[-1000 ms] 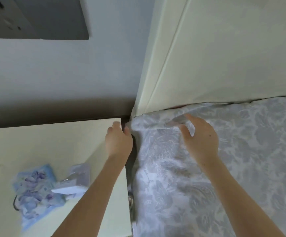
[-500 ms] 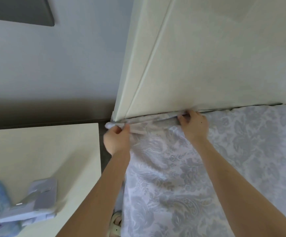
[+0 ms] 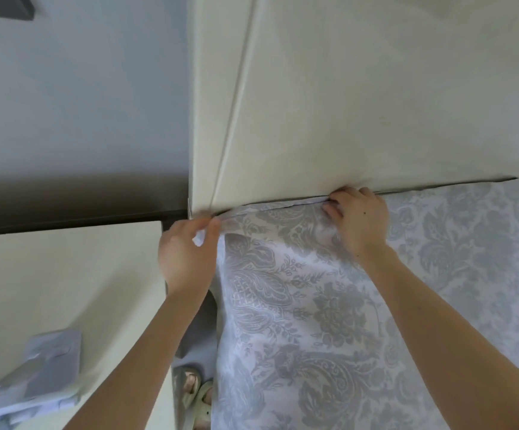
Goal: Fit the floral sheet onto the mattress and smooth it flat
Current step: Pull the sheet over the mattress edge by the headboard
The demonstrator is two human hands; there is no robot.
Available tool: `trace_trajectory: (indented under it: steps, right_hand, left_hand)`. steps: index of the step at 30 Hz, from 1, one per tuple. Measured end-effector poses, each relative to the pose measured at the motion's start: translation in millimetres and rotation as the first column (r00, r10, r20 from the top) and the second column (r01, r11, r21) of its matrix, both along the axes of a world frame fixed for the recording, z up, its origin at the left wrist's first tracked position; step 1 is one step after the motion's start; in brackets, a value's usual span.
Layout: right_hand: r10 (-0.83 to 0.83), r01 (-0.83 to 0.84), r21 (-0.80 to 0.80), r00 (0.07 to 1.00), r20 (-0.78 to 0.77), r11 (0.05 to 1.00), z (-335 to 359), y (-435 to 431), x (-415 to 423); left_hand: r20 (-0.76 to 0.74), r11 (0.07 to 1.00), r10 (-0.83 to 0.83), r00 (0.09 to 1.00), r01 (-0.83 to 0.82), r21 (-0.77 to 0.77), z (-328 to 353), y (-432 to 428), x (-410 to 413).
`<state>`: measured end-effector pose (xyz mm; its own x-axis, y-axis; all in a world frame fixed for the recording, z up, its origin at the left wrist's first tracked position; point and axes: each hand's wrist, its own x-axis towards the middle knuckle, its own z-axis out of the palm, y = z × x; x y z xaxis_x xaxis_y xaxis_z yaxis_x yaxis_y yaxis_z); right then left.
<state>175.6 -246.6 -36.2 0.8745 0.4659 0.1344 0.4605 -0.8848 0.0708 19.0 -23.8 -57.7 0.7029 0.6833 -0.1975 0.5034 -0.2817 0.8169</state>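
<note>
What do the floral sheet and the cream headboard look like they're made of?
The floral sheet looks like thin woven cloth, probably cotton, matte: it creases and folds softly. The headboard seems padded, in cream leatherette or fabric with faint sheen: a seam line, a soft lower edge.

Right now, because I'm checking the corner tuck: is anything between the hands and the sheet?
Nothing visible. The left hand pinches the floral sheet at its corner, and the right hand grips its edge against the headboard.
</note>
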Motion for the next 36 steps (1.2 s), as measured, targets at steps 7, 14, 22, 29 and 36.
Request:
trace_trajectory:
  steps: [7, 14, 22, 29, 36]
  right_hand:
    - [0.223, -0.222, -0.069, 0.975, -0.004, 0.973, -7.8, 7.6, 0.6]
    - [0.029, -0.066, 0.163, 0.974, 0.223, 0.984, 23.3, 17.7, -6.0]
    - [-0.107, 0.128, 0.228, 0.989, -0.103, 0.965, -3.5, 28.9, -27.2]
    - [0.073, -0.063, 0.046, 0.966, -0.248, 0.997, -13.8, 52.0, -33.2]
    - [-0.002, 0.009, 0.087, 0.997, -0.075, 0.996, 16.6, 49.8, -56.8]
  left_hand:
    - [-0.213, 0.961, 0.015, 0.977, -0.073, -0.266, -17.3, -9.2, 24.9]
    - [0.188, 0.87, 0.283, 0.941, -0.334, 0.363, 1.1, -24.5, 34.3]
    - [-0.466, 0.696, 0.058, 0.883, -0.37, -0.615, -44.6, 12.9, 39.4]
    - [-0.279, 0.737, 0.205, 0.938, -0.335, -0.587, -27.2, 5.3, 37.9]
    - [-0.219, 0.655, 0.109, 0.97, -0.236, -0.718, -27.0, 0.7, -13.1]
